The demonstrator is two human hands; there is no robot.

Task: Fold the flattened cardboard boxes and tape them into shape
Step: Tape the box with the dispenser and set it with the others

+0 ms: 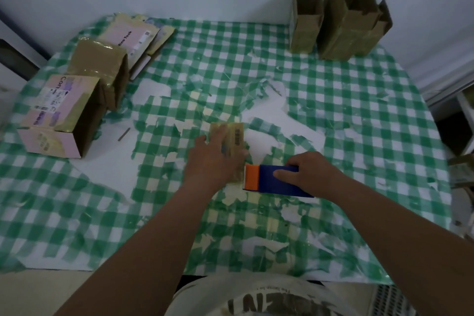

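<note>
My left hand (214,159) presses flat, fingers straight, on the small cardboard box (234,141) at the middle of the desk (359,115); my right hand (307,172) grips the blue tape dispenser (272,181) just beside it.

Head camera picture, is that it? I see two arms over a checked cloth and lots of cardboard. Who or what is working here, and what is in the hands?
No machine here: a person wears a camera on the head, so you look down along their own arms. The left hand presses flat on a small cardboard box in the middle of the table, which has a worn green checked cloth. The right hand grips a blue and orange tape dispenser, its orange end against the box's near edge. At the left stand folded boxes with a pile of flattened ones behind them. At the far right, more brown boxes stand against the wall.
</note>
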